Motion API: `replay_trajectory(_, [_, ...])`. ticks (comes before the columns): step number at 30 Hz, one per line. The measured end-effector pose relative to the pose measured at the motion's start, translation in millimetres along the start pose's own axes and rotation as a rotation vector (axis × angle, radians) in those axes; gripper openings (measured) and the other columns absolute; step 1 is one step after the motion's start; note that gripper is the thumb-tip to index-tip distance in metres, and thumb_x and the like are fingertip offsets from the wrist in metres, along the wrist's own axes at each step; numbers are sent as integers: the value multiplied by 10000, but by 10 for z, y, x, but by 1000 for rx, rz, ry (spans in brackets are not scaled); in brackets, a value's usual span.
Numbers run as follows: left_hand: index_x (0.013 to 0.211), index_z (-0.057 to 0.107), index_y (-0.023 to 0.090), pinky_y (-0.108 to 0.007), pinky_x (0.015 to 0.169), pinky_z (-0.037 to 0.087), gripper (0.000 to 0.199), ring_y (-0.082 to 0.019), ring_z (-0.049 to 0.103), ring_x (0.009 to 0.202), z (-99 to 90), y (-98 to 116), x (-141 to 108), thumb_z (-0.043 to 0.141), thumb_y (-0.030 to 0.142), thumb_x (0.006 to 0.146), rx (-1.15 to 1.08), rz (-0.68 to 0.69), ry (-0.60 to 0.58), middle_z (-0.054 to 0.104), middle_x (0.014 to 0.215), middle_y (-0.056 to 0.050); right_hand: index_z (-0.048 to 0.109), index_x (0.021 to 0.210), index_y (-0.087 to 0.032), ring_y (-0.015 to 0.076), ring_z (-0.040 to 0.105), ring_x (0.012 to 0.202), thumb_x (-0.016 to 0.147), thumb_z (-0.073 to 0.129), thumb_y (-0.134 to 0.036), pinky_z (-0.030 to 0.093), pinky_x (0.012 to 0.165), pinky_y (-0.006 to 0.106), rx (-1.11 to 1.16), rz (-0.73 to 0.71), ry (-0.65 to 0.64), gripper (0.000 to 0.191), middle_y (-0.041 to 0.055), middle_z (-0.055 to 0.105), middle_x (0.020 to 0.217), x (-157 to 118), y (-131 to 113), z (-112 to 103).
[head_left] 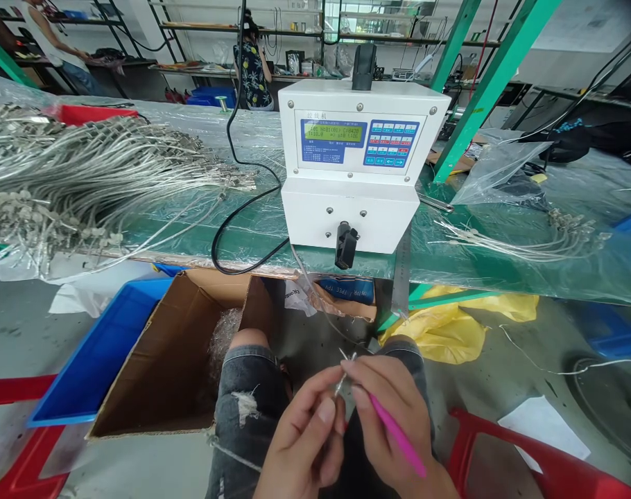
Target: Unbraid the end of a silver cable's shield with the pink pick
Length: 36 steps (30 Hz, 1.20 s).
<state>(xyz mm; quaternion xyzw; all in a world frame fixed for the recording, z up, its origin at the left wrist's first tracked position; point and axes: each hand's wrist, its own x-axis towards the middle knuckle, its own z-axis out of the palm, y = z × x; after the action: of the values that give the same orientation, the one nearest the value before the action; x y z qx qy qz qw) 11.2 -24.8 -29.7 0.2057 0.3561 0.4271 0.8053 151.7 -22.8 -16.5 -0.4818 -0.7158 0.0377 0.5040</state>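
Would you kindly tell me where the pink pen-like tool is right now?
In the head view, the pink pen-like tool is below and right of centre, held in the right hand, just beside the left hand.

Above the lap, the left hand (308, 433) pinches a thin cable (340, 386) near its splayed tip; the right hand (393, 409) grips a pink tool (399, 438) close beside it. On the green bench (453, 270) ahead stands a white machine (351, 201) with a lit display (334, 132). A cable pile (112, 163) lies left of it, a smaller bundle (528, 244) right. A cardboard box (157, 367) and blue tray (94, 360) sit left of the legs (253, 398).
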Motion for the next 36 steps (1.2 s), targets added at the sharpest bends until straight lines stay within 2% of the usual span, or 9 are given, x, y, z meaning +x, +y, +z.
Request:
replay_trajectory(4, [1071, 772, 286, -197, 363, 153, 328, 1, 326, 344, 39, 32, -25, 774, 449, 786, 20, -2, -13, 548, 677, 32, 638, 1164, -194, 189, 652, 915, 934, 496, -91, 554, 790, 339, -15, 93, 34, 289, 73, 688, 989, -4, 111, -29])
replay_trajectory(8, [1102, 760, 294, -208, 401, 211, 363, -10, 399, 362, 25, 91, -120, 770, 471, 785, 44, -81, 47, 558, 695, 24, 681, 1060, -213, 201, 644, 926, 946, 525, -123, 533, 797, 349, -107, 260, 337, 214, 61, 672, 977, 18, 261, -182])
replay_trajectory(9, [1126, 748, 301, -208, 412, 225, 364, -13, 417, 369, 12, 101, -136, 762, 459, 798, 47, -90, 65, 567, 706, 21, 684, 1051, -217, 200, 642, 911, 946, 527, -127, 533, 778, 344, -106, 281, 356, 209, 60, 667, 975, 22, 265, -229])
replay_trajectory(12, [1154, 731, 317, -193, 390, 200, 359, -4, 395, 346, -7, 120, -133, 756, 425, 812, 27, -31, 69, 579, 699, 27, 676, 1073, -209, 192, 645, 885, 945, 510, -140, 545, 717, 312, -27, 188, 176, 221, 69, 659, 985, 16, 156, -310])
replay_trajectory(14, [1135, 742, 303, -182, 380, 185, 342, -1, 391, 344, 10, 137, -107, 758, 416, 813, 17, 12, 69, 588, 689, 28, 659, 1091, -194, 184, 652, 893, 959, 484, -164, 556, 717, 293, 44, 137, 30, 221, 78, 660, 988, 1, 25, -284])
replay_trajectory(16, [1108, 758, 282, -174, 389, 204, 321, -5, 414, 362, 41, 163, -84, 763, 406, 812, 16, 18, 91, 600, 687, 24, 644, 1101, -180, 176, 658, 892, 979, 460, -195, 561, 736, 286, 113, 123, -45, 222, 81, 665, 976, -15, -89, -205])
replay_trajectory(21, [1101, 770, 268, -162, 394, 247, 352, -26, 421, 362, 63, 203, -63, 796, 408, 779, -17, -9, 118, 537, 548, 47, 623, 1095, -170, 152, 654, 809, 982, 442, -195, 554, 701, 268, 215, 43, -15, 215, 67, 678, 913, -31, -195, -17])
replay_trajectory(26, [1083, 780, 281, -149, 409, 274, 365, -27, 431, 369, 69, 217, -85, 822, 415, 746, -31, -28, 138, 527, 503, 50, 625, 1108, -179, 157, 650, 841, 976, 458, -167, 556, 759, 294, 233, 133, -89, 213, 62, 687, 934, -36, -231, -20])
replay_trajectory(36, [1060, 788, 299, -137, 409, 260, 364, -31, 425, 374, 116, 252, -124, 824, 444, 728, -27, -31, 143, 508, 485, 56, 618, 1161, -141, 161, 631, 870, 893, 498, -76, 546, 751, 290, 307, 73, -67, 301, 77, 662, 978, -116, -162, 72])
